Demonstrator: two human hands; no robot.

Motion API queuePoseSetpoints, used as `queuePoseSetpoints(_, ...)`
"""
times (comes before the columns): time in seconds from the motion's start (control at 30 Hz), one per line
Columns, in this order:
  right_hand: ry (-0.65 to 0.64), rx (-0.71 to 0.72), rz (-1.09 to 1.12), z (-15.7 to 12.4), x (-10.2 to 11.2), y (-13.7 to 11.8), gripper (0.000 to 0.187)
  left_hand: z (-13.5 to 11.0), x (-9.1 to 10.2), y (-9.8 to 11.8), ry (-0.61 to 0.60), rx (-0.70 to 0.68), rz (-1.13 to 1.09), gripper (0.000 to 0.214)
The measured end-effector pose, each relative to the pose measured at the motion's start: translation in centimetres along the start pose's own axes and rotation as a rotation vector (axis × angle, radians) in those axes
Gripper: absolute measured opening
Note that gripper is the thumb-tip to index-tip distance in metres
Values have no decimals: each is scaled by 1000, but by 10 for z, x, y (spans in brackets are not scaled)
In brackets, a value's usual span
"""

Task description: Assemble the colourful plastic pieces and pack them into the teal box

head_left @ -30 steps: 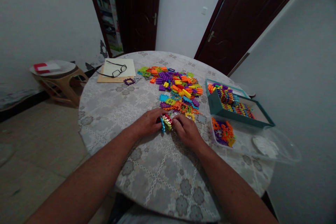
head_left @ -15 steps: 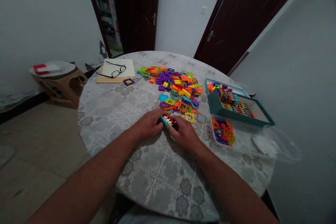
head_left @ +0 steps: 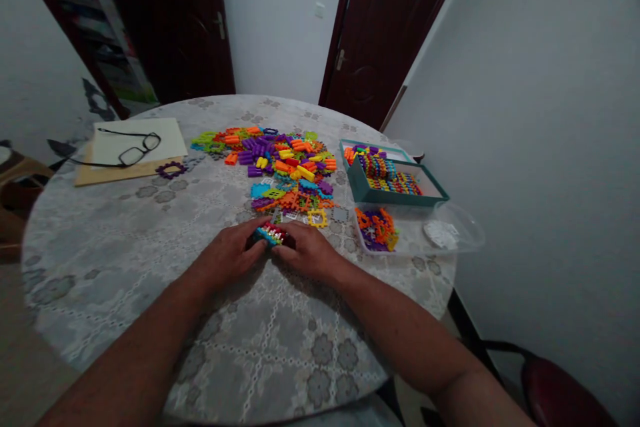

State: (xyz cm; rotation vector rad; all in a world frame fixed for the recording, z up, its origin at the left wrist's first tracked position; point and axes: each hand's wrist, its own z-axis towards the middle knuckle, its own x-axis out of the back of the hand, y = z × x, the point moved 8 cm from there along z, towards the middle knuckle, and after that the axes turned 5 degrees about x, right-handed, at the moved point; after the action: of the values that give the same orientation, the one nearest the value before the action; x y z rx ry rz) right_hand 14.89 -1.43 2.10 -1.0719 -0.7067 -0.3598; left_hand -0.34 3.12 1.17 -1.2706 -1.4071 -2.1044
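Observation:
Between my two hands is a small block of joined plastic building pieces [head_left: 271,233], with red, yellow, white and blue rows. My left hand [head_left: 236,250] grips its left end, thumb toward me. On the right end my right hand [head_left: 306,248] is closed, its fingers partly covering the block. Just beyond my hands lies a heap of loose plastic building pieces [head_left: 285,163] in purple, orange, yellow, green and blue. A yellow square frame piece [head_left: 317,218] and a grey square piece [head_left: 341,215] lie close to my right hand.
A teal box [head_left: 400,199] with rows of joined pieces stands at the right. Nearer is a clear plastic tub [head_left: 407,243] with orange and purple pieces. Eyeglasses [head_left: 133,155] rest on paper [head_left: 173,137] at the left. A patterned cloth covers the round table [head_left: 240,353].
My view has swung to the right, so the table and everything on it appear farther left. Both hands stay on the small block.

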Motion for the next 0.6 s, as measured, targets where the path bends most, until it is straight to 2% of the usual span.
queuePoseSetpoints(0.23, 35, 2, -35, -1, -4, 2, 52, -3, -5, 4, 10, -36, -16, 62)
queuePoseSetpoints(0.37, 86, 11, -23, -2, -2, -1, 58, -3, -3, 10, 38, -70, -95, 54)
queuePoseSetpoints(0.5, 100, -1, -4, -2, -1, -4, 54, -1, -7, 9, -13, -30, -173, 47)
queuePoseSetpoints(0.6, 99, -12, -16, -1, -1, -4, 44, 0, -7, 7, 34, -53, -145, 49)
